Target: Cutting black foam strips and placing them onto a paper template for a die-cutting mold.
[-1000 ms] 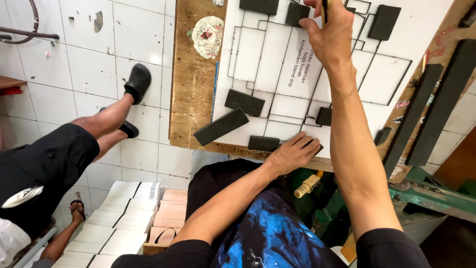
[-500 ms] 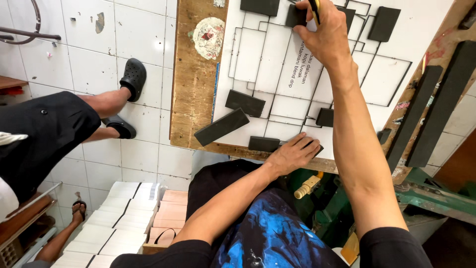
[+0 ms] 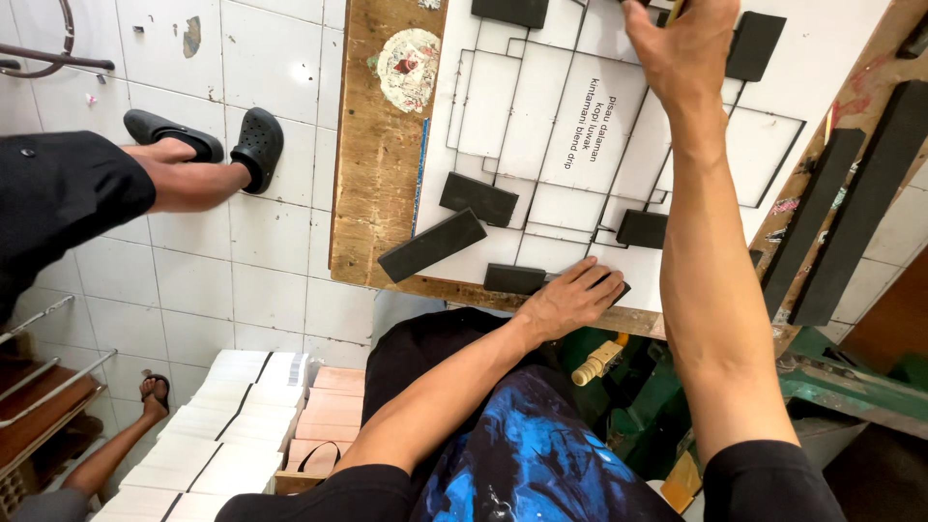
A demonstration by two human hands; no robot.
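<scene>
- Nearest the camera, the person's lap in black cloth with a blue-patterned shirt (image 3: 541, 454) fills the bottom of the view, just below the near edge of the white sheet (image 3: 570, 126).
- The left hand (image 3: 570, 300) lies flat, fingers spread, on the near edge of the sheet; its fingertips touch a small black block (image 3: 515, 278) there. This grip is open and pressing down, closed on nothing.
- The sheet, white and ruled with black lines into box shapes, lies on a wooden desk (image 3: 372, 164).
- A long black bar (image 3: 432, 245) rests slantwise on the sheet's near-left corner, just left of the small block.
- Two more black blocks (image 3: 478, 198) sit farther in on the sheet, one left and one (image 3: 643, 229) right of its middle.
- The right hand (image 3: 681, 53) reaches to the far edge of the sheet, fingers curled round a thin yellowish tool (image 3: 675, 10) that mostly runs out of view; how tight this grip is I cannot tell.
- Left of the sheet, past the desk, another person's bare leg (image 3: 184, 179) in black clogs stands on the white tiled floor (image 3: 261, 87).
- Stacks of pale flat cartons (image 3: 222, 425) lie on the floor, near-left of the sheet.
</scene>
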